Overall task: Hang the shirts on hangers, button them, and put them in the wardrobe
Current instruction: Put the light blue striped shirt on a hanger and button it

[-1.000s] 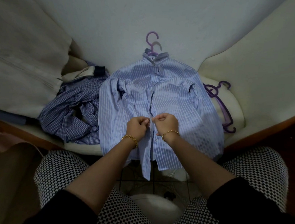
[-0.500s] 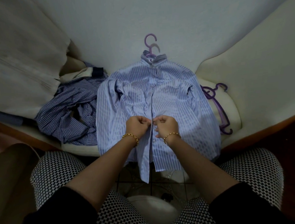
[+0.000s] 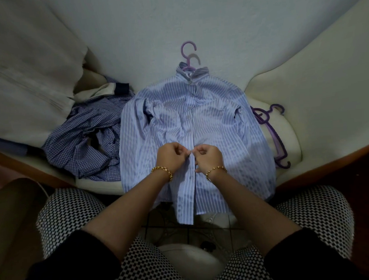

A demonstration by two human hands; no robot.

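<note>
The striped shirt [image 3: 221,125] lies flat on the cream sofa seat [image 3: 294,147] in the centre of the frame. Its long axis runs from top to bottom of the frame: the collar points to the top, and the hem hangs over the seat's front edge toward my knees. The purple hanger [image 3: 188,53] is inside the shirt, and its hook sticks out of the collar against the pale wall [image 3: 216,22].

My hands meet at the front placket, about halfway down the shirt. My left hand [image 3: 171,155] has a tight grip, with fingers curled and fingertips pinching the left front edge. My right hand [image 3: 208,158] pinches the opposite edge in the same way, and the two grips almost touch. I cannot tell whether a button sits between them. A gold bracelet [image 3: 162,171] circles each wrist.

A crumpled checked shirt [image 3: 84,144] lies at middle left, just beside the striped one. Spare purple hangers [image 3: 273,134] lie at the right, partly under its sleeve.
</note>
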